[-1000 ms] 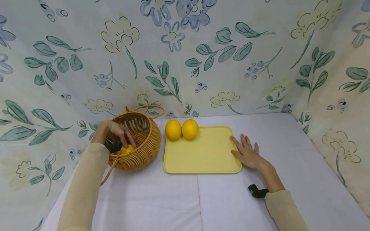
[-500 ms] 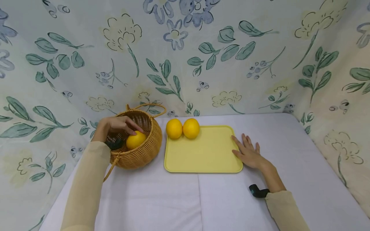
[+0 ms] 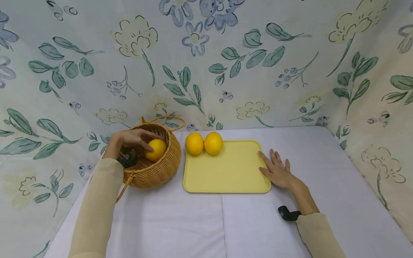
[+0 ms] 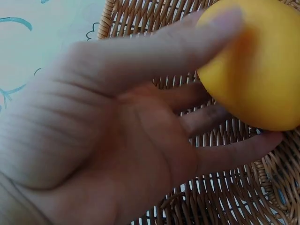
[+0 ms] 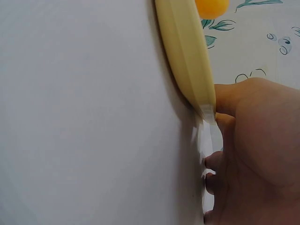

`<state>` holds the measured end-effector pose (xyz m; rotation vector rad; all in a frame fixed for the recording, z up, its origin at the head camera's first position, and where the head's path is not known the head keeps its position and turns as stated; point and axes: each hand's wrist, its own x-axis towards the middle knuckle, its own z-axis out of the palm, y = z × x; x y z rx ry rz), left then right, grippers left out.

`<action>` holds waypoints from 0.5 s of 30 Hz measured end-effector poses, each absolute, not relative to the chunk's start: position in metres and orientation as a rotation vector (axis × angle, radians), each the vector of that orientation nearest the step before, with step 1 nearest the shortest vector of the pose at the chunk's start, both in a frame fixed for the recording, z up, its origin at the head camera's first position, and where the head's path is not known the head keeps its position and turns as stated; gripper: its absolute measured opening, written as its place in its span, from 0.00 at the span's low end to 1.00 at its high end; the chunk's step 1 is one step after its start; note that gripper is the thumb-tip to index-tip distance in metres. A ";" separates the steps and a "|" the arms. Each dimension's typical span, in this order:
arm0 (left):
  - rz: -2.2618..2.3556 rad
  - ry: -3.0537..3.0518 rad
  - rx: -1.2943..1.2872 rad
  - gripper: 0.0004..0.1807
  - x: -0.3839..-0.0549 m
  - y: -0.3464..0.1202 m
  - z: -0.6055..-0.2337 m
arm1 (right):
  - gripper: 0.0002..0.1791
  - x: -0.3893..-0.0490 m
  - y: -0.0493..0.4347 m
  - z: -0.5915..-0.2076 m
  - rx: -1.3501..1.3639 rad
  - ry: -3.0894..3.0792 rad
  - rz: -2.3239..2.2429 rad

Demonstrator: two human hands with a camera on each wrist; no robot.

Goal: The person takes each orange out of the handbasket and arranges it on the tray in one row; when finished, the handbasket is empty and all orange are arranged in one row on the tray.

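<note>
Inside the wicker basket (image 3: 167, 165), the left hand (image 3: 129, 139) holds a yellow fruit (image 3: 157, 151)

The place looks like a small tabletop set arranged for recording, curtained by pale fabric (image 3: 200, 118) printed with blue flowers and green leaves. This backdrop rises behind the white-covered table (image 3: 167, 222) and wraps round its sides, showing soft folds at the right. The black camera (image 3: 288, 214) on the person's right wrist supports that reading, while the wicker basket (image 3: 164, 172) and yellow tray (image 3: 226, 168) lend a domestic note. With the fabric filling the background, the room's own kind, home or studio, is uncertain.
</note>
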<state>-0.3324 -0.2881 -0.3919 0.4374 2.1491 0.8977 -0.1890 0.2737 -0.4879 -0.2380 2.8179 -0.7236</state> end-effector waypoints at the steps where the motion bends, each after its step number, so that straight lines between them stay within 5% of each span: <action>1: 0.878 2.151 0.428 0.37 -0.332 -0.288 -0.392 | 0.38 -0.189 0.274 -0.488 -0.238 2.818 -0.724; 15: 0.940 2.070 0.331 0.38 -0.330 -0.287 -0.390 | 0.38 -0.190 0.274 -0.489 -0.249 2.814 -0.729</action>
